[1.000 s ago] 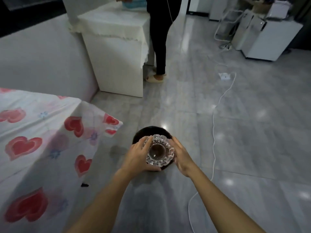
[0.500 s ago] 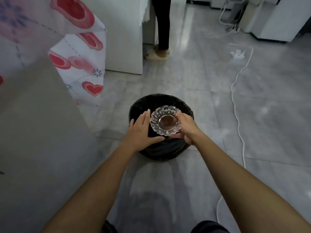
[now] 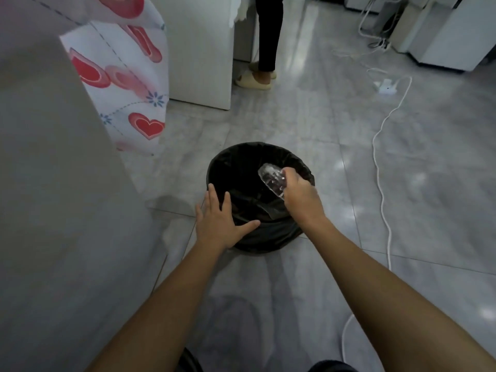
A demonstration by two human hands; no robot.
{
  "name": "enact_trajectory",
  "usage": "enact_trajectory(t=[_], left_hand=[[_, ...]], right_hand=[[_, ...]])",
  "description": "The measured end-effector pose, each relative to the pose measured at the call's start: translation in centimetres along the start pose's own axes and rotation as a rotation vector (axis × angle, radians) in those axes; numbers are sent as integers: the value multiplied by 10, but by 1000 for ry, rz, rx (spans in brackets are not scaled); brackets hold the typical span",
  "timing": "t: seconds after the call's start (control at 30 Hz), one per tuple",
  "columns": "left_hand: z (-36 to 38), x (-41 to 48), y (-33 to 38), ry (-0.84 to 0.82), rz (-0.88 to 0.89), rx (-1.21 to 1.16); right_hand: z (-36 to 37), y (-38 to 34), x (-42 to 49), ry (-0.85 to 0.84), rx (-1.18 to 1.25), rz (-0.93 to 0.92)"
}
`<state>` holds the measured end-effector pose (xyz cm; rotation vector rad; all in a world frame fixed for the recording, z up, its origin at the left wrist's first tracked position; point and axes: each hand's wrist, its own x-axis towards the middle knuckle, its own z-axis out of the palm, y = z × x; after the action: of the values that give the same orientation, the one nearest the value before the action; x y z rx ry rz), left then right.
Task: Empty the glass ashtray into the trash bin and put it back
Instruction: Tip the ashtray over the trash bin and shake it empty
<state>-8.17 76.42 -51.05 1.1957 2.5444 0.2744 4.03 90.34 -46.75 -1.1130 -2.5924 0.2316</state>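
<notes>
Head cam view: the right hand (image 3: 300, 197) grips the glass ashtray (image 3: 272, 181), tipped up on its edge over the open mouth of the black-lined trash bin (image 3: 236, 159) on the floor. The left hand (image 3: 218, 221) is spread flat and wide, holding nothing, over the bin's near-left rim. A heart-print cloth (image 3: 126, 76) hangs far left, and a white cable (image 3: 381, 189) trails on the right.

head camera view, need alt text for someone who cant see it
A person's right hand tips a glass ashtray on edge over a black-lined trash bin on a grey tiled floor, while the open left hand rests at the bin's near rim. A heart-patterned cloth hangs at left; another person's legs stand beyond.
</notes>
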Motion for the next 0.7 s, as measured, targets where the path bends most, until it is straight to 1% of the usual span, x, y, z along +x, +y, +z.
enact_trajectory(t=[0.07, 0.1, 0.2, 0.37, 0.4, 0.5, 0.53, 0.63, 0.67, 0.7], left_hand=[[-2, 1, 0, -23, -10, -6], [-3, 0, 1, -27, -14, -7], [-6, -1, 3, 7, -11, 2], [-7, -1, 3, 26, -4, 40], [-6, -2, 3, 18, -7, 55], [-6, -2, 4, 4, -14, 124], [-6, -1, 5, 5, -14, 133], [-6, 2, 7, 9, -16, 128], [-6, 3, 8, 6, -21, 128], [-5, 3, 9, 0, -25, 134]], right_hand=[[4, 7, -2, 36, -311, -272], [5, 10, -3, 74, -426, -363], [13, 25, -9, 203, -593, -494], [12, 35, -9, 292, -576, -507], [14, 37, -10, 300, -584, -551], [23, 45, -19, 265, -603, -773], [24, 46, -20, 256, -599, -785], [20, 41, -16, 290, -561, -661], [20, 40, -17, 281, -570, -649], [23, 41, -19, 256, -601, -680]])
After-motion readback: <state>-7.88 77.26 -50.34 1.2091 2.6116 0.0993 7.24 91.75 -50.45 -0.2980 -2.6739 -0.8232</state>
